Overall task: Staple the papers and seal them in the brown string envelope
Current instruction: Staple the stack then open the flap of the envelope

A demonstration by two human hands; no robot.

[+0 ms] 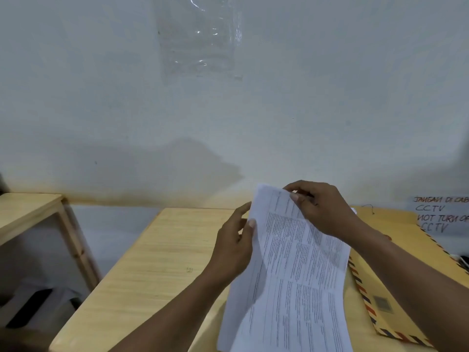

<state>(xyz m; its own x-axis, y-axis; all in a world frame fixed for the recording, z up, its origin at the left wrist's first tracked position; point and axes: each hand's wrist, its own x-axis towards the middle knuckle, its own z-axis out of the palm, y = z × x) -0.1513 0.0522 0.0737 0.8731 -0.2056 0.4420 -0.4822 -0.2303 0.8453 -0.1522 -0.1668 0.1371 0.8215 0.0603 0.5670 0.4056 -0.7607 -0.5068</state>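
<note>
Both hands hold papers [291, 270] above desk: left hand [236, 247] pinches side edge, right hand [322, 209] grips top corner. Thin, floppy sheets; support edges.

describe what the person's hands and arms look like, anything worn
The left hand and right hand are both bare: no gloves, no watch or bracelet at either wrist, and no sleeve shows anywhere up to the frame edge.
</note>
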